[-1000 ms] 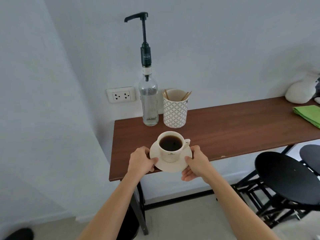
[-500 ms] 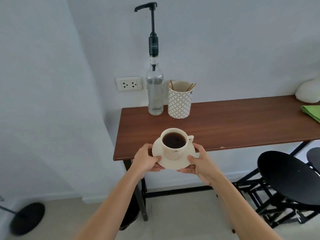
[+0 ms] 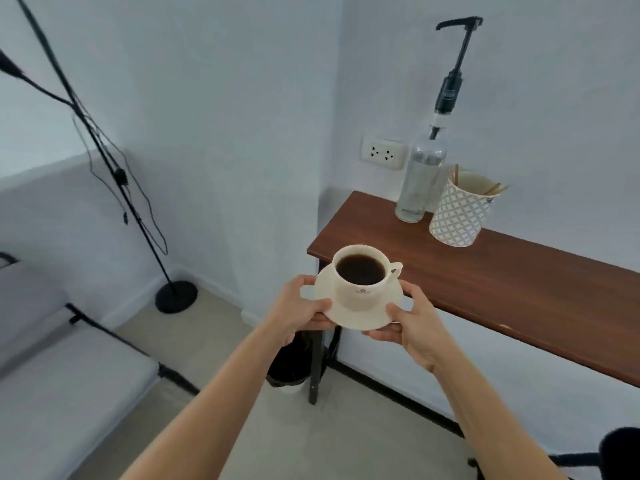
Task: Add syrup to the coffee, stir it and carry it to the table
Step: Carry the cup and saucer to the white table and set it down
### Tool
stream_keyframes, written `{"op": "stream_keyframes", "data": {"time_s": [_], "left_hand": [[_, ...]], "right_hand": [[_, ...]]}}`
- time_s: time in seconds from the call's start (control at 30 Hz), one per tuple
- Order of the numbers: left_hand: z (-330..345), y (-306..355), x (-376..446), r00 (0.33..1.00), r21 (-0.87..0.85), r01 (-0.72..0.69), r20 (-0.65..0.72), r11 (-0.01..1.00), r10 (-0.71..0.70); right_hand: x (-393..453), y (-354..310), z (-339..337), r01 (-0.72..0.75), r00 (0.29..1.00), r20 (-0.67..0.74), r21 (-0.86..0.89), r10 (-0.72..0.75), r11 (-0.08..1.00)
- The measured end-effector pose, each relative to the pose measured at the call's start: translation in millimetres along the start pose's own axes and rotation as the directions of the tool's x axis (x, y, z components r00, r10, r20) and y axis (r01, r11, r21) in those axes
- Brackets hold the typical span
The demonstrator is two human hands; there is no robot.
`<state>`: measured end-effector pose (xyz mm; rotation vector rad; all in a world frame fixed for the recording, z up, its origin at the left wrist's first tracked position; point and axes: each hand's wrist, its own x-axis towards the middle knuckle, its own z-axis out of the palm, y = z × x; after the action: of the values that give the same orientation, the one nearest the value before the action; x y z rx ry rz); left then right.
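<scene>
Carrying this calls for a level saucer (image 3: 360,315): you have a ceramic cup (image 3: 362,277) that only rests on it, so any tilt will likely slide the cup or slop the coffee (image 3: 360,270). Expect the pair to feel light but stiff, glazed and a bit slippery, and breakable if dropped. Your hold looks right as it is, with the rim pinched at 2 opposite edges. Your left hand (image 3: 299,306) is closed on the saucer's rim at 9 o'clock, thumb on top and fingers underneath; your right hand (image 3: 410,323) is closed on it at 4 o'clock the same way.

The cup is cream-white with a small dark emblem on its front and its handle pointing to 2 o'clock. The coffee is black and sits a little below the rim. Cup and saucer hang in the air, just off the near corner of the brown surface (image 3: 502,282), not touching it.
</scene>
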<state>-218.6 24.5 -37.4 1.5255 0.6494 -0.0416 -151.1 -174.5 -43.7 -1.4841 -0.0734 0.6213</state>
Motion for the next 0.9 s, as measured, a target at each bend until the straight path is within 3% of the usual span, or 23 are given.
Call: {"op": "stream_keyframes", "data": {"time_s": [0.23,0.47,0.9], "left_hand": [[-79.5,-25.0,-70.7,0.979,-0.096,-0.053,-0.204,0.994,0.033],[-167.4,-62.6,-162.6,0.914,-0.162,-0.081,-0.406,0.983,0.008],[-341.7,-177.9,-380.8,0.741,-0.301,-0.089,-0.658,0.950,-0.139]], "right_hand": [[-18.7,0.7,81.7,0.035,0.973,0.231,-0.059,-0.020,0.998],[-62.9,22.5,186.9,0.037,0.904,0.426,-0.123,0.019,0.992],[-211.2,111.8,413.5,-0.020,0.682,0.717,-0.178,0.144,0.984]]}}
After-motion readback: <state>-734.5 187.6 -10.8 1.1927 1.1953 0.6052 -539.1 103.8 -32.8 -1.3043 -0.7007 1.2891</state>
